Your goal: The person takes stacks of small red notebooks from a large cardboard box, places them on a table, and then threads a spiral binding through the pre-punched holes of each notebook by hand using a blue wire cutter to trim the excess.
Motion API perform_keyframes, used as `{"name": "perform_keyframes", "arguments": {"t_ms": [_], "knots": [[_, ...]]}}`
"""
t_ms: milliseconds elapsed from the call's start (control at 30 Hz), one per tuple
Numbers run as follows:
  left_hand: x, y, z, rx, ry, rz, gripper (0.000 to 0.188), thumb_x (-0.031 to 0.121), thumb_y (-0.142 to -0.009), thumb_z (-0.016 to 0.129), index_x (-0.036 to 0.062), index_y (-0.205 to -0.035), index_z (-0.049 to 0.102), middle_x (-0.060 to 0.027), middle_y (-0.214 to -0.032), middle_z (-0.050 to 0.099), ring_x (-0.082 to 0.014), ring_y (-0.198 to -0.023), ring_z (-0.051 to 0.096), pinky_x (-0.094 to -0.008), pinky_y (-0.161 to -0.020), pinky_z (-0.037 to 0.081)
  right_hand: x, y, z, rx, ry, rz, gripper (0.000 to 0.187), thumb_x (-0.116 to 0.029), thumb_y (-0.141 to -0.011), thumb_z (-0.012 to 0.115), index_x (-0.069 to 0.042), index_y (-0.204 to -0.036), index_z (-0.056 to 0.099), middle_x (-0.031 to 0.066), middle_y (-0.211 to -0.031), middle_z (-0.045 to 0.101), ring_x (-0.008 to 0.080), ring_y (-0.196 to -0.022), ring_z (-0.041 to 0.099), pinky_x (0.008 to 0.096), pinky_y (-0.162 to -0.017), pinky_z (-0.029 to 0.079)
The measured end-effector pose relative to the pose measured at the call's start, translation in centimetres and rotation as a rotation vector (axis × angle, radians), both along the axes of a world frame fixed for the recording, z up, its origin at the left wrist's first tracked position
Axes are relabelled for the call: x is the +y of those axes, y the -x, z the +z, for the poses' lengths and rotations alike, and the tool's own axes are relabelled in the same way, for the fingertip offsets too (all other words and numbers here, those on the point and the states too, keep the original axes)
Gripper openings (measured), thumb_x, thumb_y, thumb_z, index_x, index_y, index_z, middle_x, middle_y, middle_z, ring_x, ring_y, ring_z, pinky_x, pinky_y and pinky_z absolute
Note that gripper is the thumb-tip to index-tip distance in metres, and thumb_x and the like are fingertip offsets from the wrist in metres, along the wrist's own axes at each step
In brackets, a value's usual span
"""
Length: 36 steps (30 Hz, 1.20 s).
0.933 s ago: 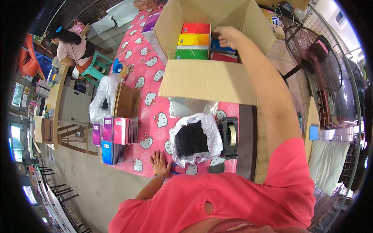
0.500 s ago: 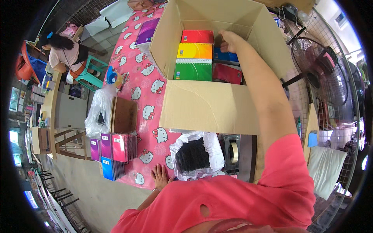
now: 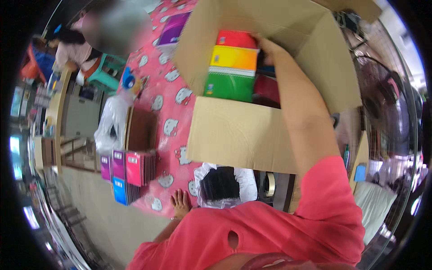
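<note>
- Right hand (image 3: 266, 48), one o'clock, beside the red notebook (image 3: 236, 39) inside the cardboard box (image 3: 243, 135); cannot tell whether it grips.
- Left hand (image 3: 181, 204), seven o'clock, fingers extended on pink cat-print tablecloth (image 3: 173, 148).
- Spiral notebooks (image 3: 139, 170), eight o'clock.
- Seated person (image 3: 72, 49), ten; blurred fan (image 3: 380, 85), two.

only blurred, unreadable labels (image 3: 217, 58) on the notebooks (image 3: 237, 57)
</note>
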State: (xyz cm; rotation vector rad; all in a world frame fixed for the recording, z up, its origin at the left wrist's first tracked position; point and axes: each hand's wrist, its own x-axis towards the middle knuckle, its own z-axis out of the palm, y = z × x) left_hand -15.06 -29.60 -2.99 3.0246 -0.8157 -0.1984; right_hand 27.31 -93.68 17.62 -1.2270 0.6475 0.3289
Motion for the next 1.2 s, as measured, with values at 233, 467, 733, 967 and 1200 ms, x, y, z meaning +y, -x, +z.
{"name": "perform_keyframes", "arguments": {"t_ms": [233,467,733,967,1200], "knots": [[-0.8,-0.8,4.3,0.255,0.077,0.112,0.097,0.070,-0.083,0.049,0.0054,-0.151,0.025,-0.0210,-0.158,0.018,-0.0400,-0.147,0.011,-0.0604,-0.116,0.001,1.7,2.0,2.1,-0.008,-0.213,-0.005,0.074,-0.063,-0.090,0.048,-0.013,-0.145,0.041,0.0139,-0.146,0.046,0.0297,-0.134,0.043,0.0519,-0.112,0.030],[-0.9,-0.8,4.3,0.280,0.093,0.095,0.096,0.068,-0.083,0.050,0.0067,-0.152,0.024,-0.0205,-0.158,0.017,-0.0397,-0.148,0.009,-0.0581,-0.117,0.002,2.6,1.8,1.6,-0.055,-0.148,-0.096,0.070,-0.059,-0.090,0.052,-0.011,-0.141,0.047,0.0153,-0.140,0.052,0.0304,-0.127,0.051,0.0507,-0.107,0.039],[-0.9,-0.4,3.4,0.286,0.085,0.113,0.098,0.068,-0.082,0.052,0.0041,-0.151,0.024,-0.0215,-0.159,0.015,-0.0417,-0.148,0.006,-0.0617,-0.115,0.000,1.1,0.2,0.3,-0.143,-0.029,0.091,0.091,-0.070,-0.088,0.046,-0.013,-0.155,0.022,0.0112,-0.161,0.018,0.0310,-0.148,0.015,0.0552,-0.117,0.007],[0.4,0.8,2.2,0.177,0.038,0.064,0.102,0.069,-0.079,0.056,0.0031,-0.150,0.023,-0.0242,-0.157,0.017,-0.0442,-0.147,0.005,-0.0642,-0.114,0.000,5.2,1.2,3.2,-0.060,0.256,-0.122,0.081,-0.059,-0.088,0.053,-0.008,-0.148,0.035,0.0134,-0.153,0.036,0.0320,-0.135,0.040,0.0582,-0.109,0.030],[0.7,-0.3,0.5,0.033,-0.041,-0.032,0.110,0.068,-0.075,0.062,0.0038,-0.152,0.017,-0.0249,-0.157,0.014,-0.0458,-0.146,0.005,-0.0660,-0.113,0.001,2.9,1.3,1.9,-0.121,0.006,0.035,0.084,-0.069,-0.087,0.046,-0.014,-0.149,0.036,0.0115,-0.157,0.031,0.0307,-0.144,0.028,0.0598,-0.114,0.014]]}}
